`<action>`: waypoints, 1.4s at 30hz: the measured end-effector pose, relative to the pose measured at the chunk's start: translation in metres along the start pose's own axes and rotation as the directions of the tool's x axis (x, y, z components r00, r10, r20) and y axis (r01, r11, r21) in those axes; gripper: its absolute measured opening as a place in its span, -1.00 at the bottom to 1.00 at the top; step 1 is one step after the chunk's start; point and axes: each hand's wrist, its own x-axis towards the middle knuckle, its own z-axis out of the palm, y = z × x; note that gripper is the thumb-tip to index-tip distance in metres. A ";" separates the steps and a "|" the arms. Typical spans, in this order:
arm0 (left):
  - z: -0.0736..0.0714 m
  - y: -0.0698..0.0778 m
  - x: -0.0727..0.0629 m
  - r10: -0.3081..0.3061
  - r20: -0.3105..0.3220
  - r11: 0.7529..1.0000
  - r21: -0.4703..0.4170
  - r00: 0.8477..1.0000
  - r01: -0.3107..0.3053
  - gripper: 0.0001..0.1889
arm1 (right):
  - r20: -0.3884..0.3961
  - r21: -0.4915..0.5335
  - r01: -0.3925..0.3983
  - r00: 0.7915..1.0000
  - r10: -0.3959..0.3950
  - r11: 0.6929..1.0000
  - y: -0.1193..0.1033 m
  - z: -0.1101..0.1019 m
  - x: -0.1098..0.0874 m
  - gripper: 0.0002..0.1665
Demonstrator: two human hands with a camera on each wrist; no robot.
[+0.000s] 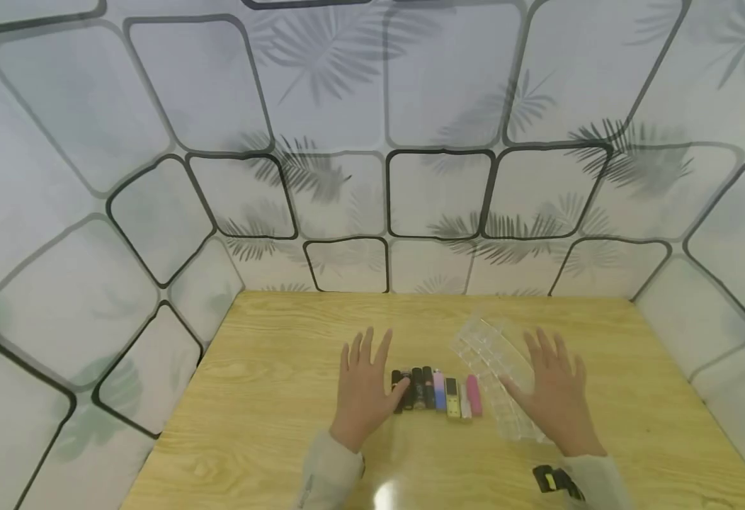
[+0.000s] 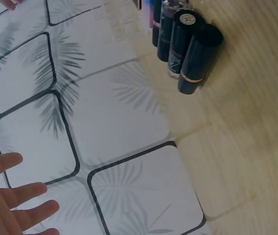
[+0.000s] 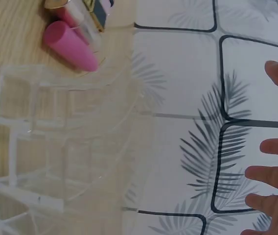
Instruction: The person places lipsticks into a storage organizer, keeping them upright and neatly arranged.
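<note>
Two hands are raised above a wood-grain table (image 1: 251, 397), fingers spread. Between them stretches a row of cosmetic tubes (image 1: 439, 391). The left hand's (image 1: 365, 389) thumb partly hides the dark end tubes (image 1: 418, 389). The right hand's (image 1: 557, 397) thumb overlaps a clear compartmented tray (image 1: 484, 347), its outline faint. Whether either thumb touches is unclear. Both wrist views crop the hands.

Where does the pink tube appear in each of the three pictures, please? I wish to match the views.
Head: the pink tube lies right of and below centre, ending the row of small tubes.
Left wrist: not seen in it.
Right wrist: upper left, above the clear box.
Shared landmark: the leaf-patterned wall, in all three.
</note>
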 end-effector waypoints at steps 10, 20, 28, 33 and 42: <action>0.021 -0.006 -0.014 0.018 -0.130 1.000 0.003 0.991 -0.018 -0.37 | -0.204 -0.067 0.078 0.975 -0.090 0.995 0.047 0.018 -0.016 -0.35; 0.042 -0.013 -0.009 -0.007 -0.082 0.999 -0.037 0.997 0.004 -0.55 | -0.126 -0.052 -0.025 0.992 0.018 0.998 0.076 0.033 -0.030 -0.45; 0.070 -0.016 0.000 0.054 -0.025 0.998 0.033 0.998 -0.054 -0.62 | -0.057 -0.021 -0.117 0.992 0.115 0.993 0.081 0.041 -0.034 -0.55; 0.078 -0.016 0.001 0.053 0.033 0.998 0.038 0.998 -0.054 -0.64 | -0.015 -0.021 -0.137 0.990 0.137 0.990 0.081 0.040 -0.035 -0.59; 0.087 -0.016 -0.002 0.015 0.103 0.998 0.059 0.995 -0.021 -0.64 | -0.105 -0.198 0.186 0.972 -0.210 0.962 0.088 0.045 -0.039 -0.76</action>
